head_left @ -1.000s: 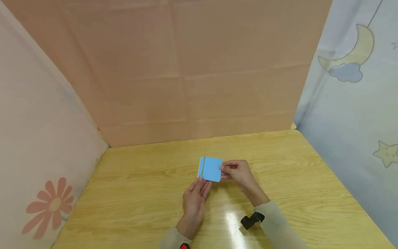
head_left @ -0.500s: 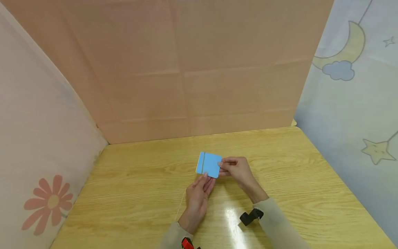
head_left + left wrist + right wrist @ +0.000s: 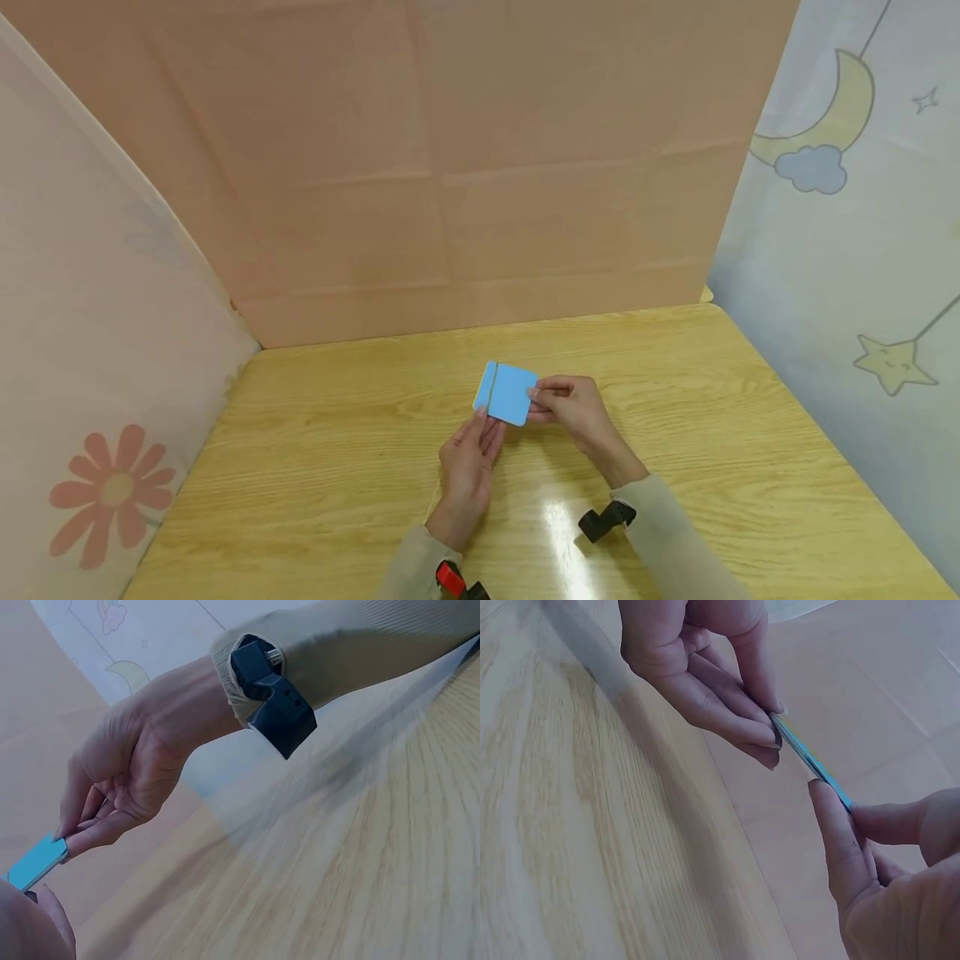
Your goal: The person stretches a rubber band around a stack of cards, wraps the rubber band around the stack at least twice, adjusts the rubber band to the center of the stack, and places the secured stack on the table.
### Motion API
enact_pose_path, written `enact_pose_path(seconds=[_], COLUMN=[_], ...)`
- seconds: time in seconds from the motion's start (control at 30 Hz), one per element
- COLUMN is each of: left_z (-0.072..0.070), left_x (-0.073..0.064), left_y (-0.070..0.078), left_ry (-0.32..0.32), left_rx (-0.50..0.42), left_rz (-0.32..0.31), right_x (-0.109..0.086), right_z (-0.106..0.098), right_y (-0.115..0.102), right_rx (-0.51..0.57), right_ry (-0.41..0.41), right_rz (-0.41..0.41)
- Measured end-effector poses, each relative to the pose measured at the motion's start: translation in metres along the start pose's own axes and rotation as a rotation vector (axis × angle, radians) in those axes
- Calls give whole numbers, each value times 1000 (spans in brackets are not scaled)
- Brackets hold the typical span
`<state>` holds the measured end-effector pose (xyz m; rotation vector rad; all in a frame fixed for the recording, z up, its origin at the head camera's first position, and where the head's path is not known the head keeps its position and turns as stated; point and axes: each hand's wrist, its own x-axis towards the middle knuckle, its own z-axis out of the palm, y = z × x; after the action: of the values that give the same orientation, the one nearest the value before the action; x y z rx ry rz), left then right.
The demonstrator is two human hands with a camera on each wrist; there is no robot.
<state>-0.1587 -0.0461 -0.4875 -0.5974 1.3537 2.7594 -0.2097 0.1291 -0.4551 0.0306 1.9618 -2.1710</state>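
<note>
A thin blue square pad [image 3: 513,395] with rounded corners is held up over the wooden table [image 3: 337,467]. A narrow greenish band runs across it near its left side. My left hand [image 3: 467,467] pinches its lower left edge, thumb on the face and fingers beneath. At the right edge, my right hand [image 3: 577,412] grips it between thumb and fingers. Seen edge-on in the right wrist view, the pad [image 3: 814,761] shows several thin layers. Only part of the pad [image 3: 37,862] appears in the left wrist view, where the near hand covers one end.
An orange-brown cloth [image 3: 442,167] hangs behind the table. Pale printed cloths stand at both sides, with a flower [image 3: 112,492] on the left and a moon [image 3: 836,108] on the right. A black camera mount [image 3: 606,521] sits at the right wrist.
Both hands keep hold of the pad, which has risen slightly in the head view and tilted a little. The left hand's thumb has shifted slightly along the lower edge. The head view has turned slightly.
</note>
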Motion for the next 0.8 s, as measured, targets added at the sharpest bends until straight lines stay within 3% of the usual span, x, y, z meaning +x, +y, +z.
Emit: enact_pose_path(seconds=[0.2,0.8], left_z=[3,6], left_x=[-2,-7], left_y=[-5,-5], left_ry=[9,-14], left_rx=[-17,-41], left_rz=[-51,-57], right_x=[0,-5], right_z=[3,7], right_y=[-1,-2], right_rx=[-14,-30], right_ry=[34,87], right_rz=[5,-6])
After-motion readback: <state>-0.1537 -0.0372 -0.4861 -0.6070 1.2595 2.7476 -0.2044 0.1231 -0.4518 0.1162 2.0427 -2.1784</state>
